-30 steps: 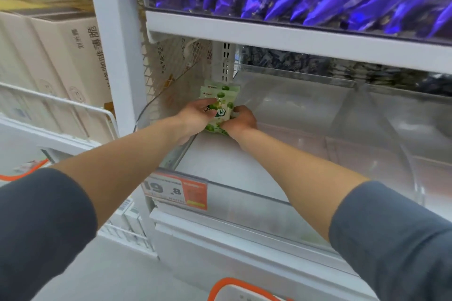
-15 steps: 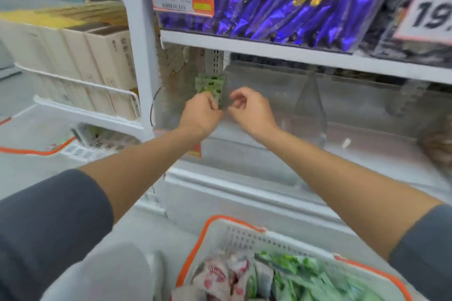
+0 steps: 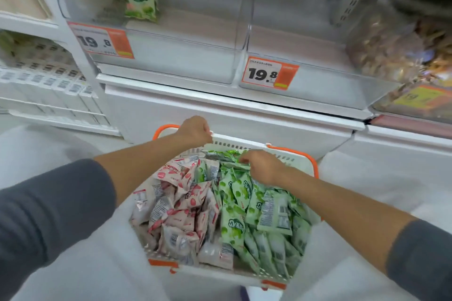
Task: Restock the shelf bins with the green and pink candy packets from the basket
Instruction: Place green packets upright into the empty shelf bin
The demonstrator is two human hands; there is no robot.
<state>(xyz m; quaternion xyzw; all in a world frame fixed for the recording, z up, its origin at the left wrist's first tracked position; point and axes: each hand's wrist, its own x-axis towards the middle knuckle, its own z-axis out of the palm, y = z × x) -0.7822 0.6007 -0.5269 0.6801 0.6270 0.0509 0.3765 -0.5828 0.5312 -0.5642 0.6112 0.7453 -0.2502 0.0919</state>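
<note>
Below, right hand (image 3: 264, 166) grasping green packets (image 3: 236, 194), left hand (image 3: 195, 129) gripping basket rim (image 3: 236, 138)

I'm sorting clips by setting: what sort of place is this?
Most likely a supermarket or snack shop aisle: orange price tags reading 19.8 on clear shelf bins, and a basket full of pink packets and green packets.

Fingertips of left hand (image 3: 195, 131) hidden over far rim of basket (image 3: 234, 140), right hand (image 3: 264, 166) fingertips buried in green packets (image 3: 234, 193), bagged goods (image 3: 396, 39) at right edge of shelf (image 3: 220, 95) blurred, price tag (image 3: 270, 73) small print unreadable.
</note>
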